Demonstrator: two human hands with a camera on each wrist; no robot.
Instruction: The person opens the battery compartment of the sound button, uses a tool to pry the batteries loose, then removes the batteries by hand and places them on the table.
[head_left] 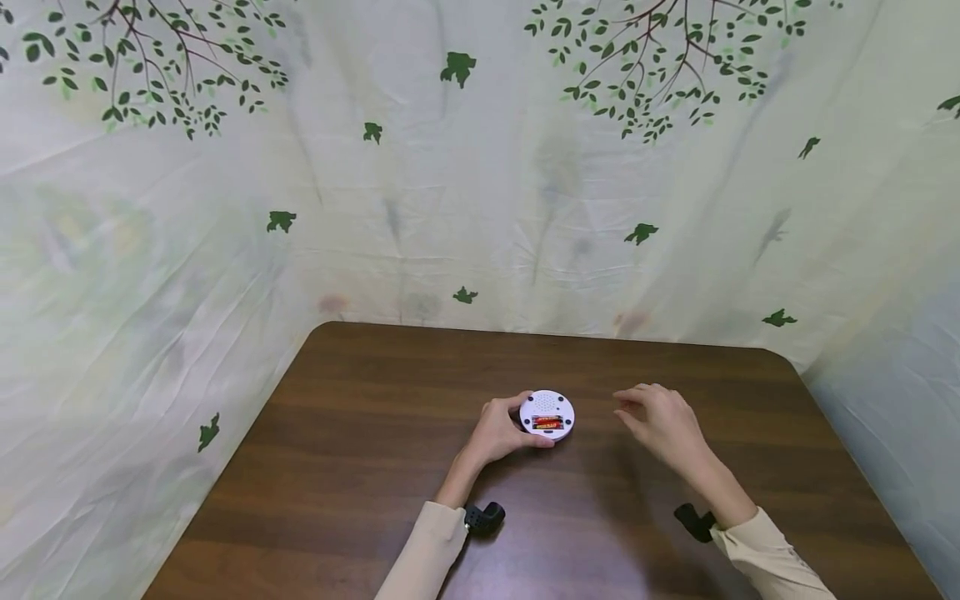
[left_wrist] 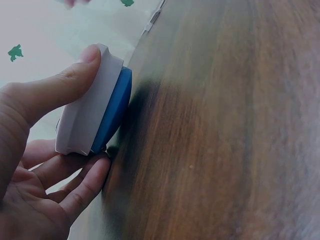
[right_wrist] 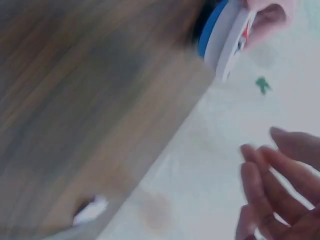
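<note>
My left hand (head_left: 501, 432) grips a round white-and-blue battery device (head_left: 546, 402) by its edge, thumb on one side and fingers on the other. Its white back faces up, with a patch of small holes and an uncovered battery compartment holding red batteries (head_left: 547, 423). In the left wrist view, the blue side (left_wrist: 114, 110) faces the tabletop, close over it. To the right of the device, my right hand (head_left: 663, 425) hovers with loosely bent fingers, thumb and fingertips apart and nothing between them.
Both hands are over a brown wood-grain table (head_left: 360, 400). A small, blurred white object (right_wrist: 91, 210) lies near the table edge in the right wrist view. Behind the table hangs a pale curtain (head_left: 510, 208) with leaf prints. Each wrist wears a black camera mount (head_left: 486, 518).
</note>
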